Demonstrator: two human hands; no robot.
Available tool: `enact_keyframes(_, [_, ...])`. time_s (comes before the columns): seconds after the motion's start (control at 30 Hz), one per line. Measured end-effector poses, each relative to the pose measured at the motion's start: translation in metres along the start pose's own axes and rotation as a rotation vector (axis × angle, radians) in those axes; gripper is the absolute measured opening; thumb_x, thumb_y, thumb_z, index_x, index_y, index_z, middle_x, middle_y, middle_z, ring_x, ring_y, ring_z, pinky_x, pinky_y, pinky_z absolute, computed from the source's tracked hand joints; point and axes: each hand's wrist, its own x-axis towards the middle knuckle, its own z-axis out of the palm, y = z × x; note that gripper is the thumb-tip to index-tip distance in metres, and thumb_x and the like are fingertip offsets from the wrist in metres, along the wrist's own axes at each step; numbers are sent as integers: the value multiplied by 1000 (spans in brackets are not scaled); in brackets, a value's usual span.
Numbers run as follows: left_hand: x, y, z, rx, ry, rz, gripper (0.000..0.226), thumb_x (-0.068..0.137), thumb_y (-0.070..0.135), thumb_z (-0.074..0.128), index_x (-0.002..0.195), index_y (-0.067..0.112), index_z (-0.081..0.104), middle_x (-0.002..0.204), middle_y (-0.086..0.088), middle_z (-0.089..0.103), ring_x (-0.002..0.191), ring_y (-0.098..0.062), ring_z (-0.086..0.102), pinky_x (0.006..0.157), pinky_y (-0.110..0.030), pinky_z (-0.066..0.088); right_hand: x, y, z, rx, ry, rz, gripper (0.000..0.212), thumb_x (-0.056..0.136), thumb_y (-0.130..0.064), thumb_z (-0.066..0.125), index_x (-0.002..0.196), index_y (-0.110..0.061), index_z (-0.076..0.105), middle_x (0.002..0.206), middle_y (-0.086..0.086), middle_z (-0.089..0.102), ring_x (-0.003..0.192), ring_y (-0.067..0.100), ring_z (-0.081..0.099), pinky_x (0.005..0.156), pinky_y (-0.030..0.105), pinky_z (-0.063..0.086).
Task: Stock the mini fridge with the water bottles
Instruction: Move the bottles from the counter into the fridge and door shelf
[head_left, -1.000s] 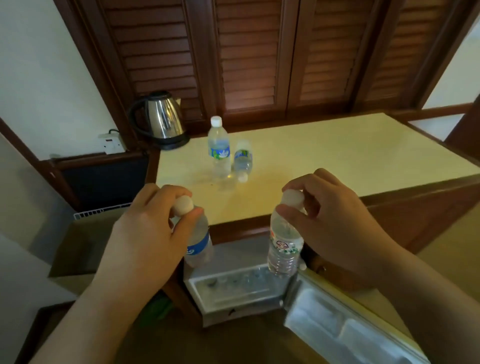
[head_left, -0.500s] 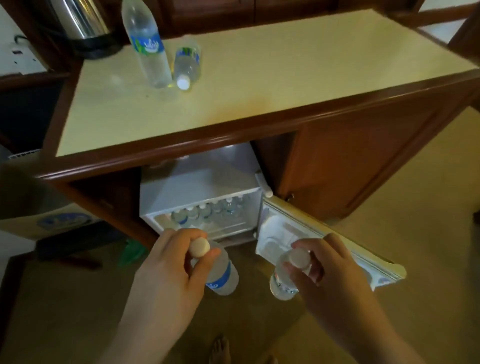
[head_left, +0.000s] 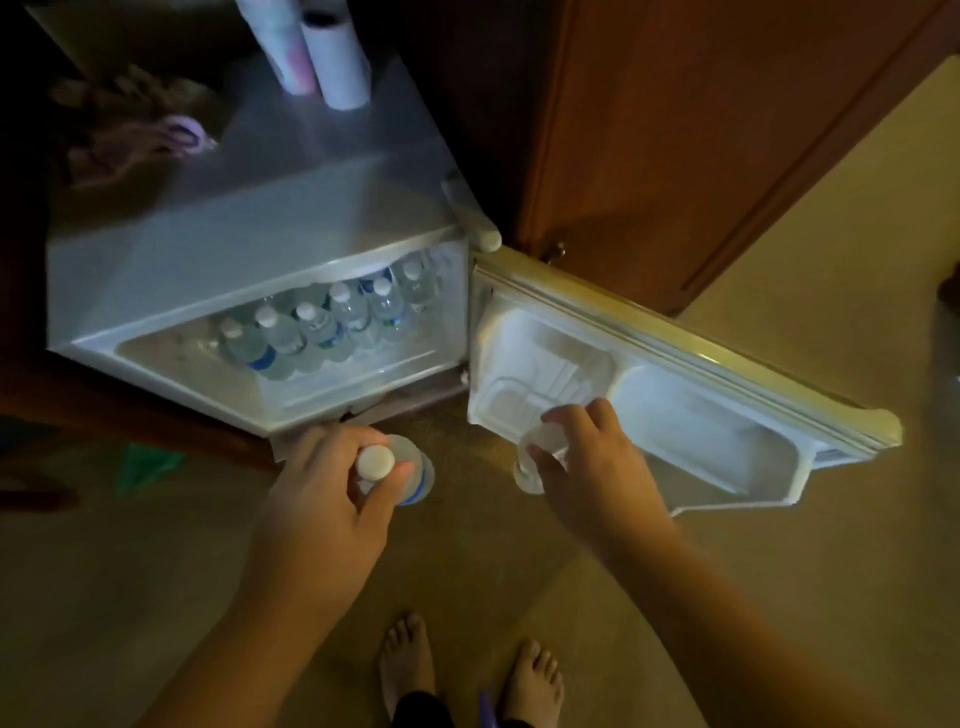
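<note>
Seen from above, both forearms reaching down and forward toward open mini fridge (head_left: 249, 260).

Left hand (head_left: 322, 499): fingers and thumb curled round neck of blue-labelled bottle (head_left: 410, 475), just under white cap (head_left: 375, 462); bottle upright, above floor just in front of fridge opening.

Right hand (head_left: 587, 462): knuckles up, fingers pinching top of clear bottle (head_left: 530, 467), cap hidden; bottle hanging at lower edge of open fridge door (head_left: 675, 395), beside door shelf.

Row of stocked bottles (head_left: 322, 325) upright inside fridge.

Bare feet (head_left: 467, 670) on floor below.

Bare forearms (head_left: 727, 597), bare feet (head_left: 408, 660), dark trouser hems (head_left: 423, 709) at the ankles.
</note>
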Motion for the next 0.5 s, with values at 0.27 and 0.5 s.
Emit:
enact_keyframes(0.27, [13,-40,38,-84,-63,26,21,87,35,75,101,33,60,99,19,51,83,-2,58,63,-23,50,91,17,35,-432,-107,-186,38,90,-17,70,125,-14,55,112,5,55,101,24,56,82,35,50])
enact_keyframes(0.5, [4,-66,47,-113,-99,-29,21,85,35,76,102,30,63,101,13,54,81,-1,57,61,-13,40,135,14,50,-833,-191,-246,28,85,-7,58,112,-9,57,107,9,61,101,28,57,87,35,41])
